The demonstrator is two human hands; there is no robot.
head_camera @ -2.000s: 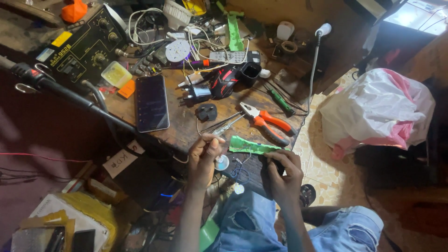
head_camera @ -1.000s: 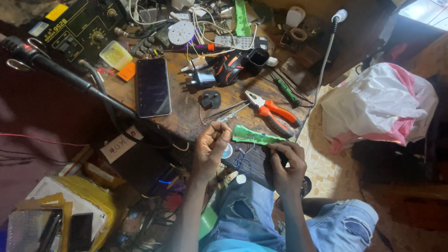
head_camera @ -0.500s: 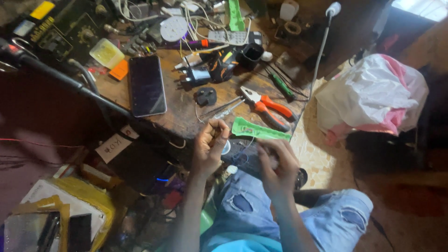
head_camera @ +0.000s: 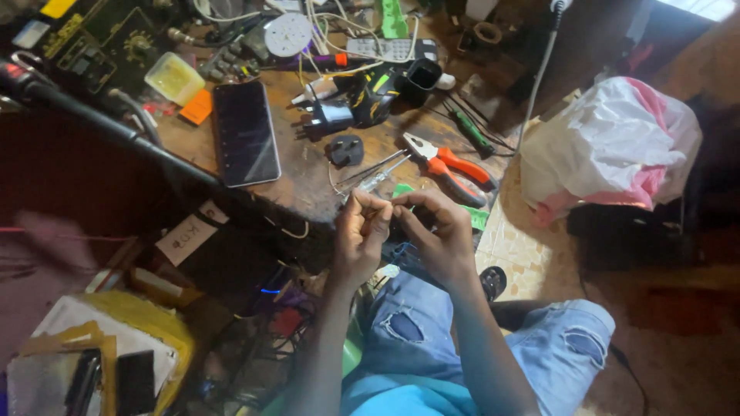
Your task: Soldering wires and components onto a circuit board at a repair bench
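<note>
Between the fingertips of the left hand and right hand, pinched shut together, sits something too small to make out, just off the workbench edge, beside tweezers, orange-handled pliers and a green strip.

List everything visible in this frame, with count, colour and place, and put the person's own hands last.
Worn wooden workbench: one, brown, upper centre.
Flat rectangular smartphone: one, black, on the bench, left of centre.
Orange-handled pliers: one, bench's right edge.
Thin metal tweezers: one, silver, just above the hands.
Small plug adapter: one, black, mid-bench.
Green-handled screwdriver: one, right of the pliers.
Round perforated disc: one, white, top of the bench.
Small plastic box: one, yellow, upper left.
Crumpled plastic bag: one, white and pink, on the floor at right.
Ripped denim jeans: blue, bottom centre.
Left hand: fingertips pinched, meeting the right hand; what they pinch is too small to tell.
Right hand: likewise.
</note>
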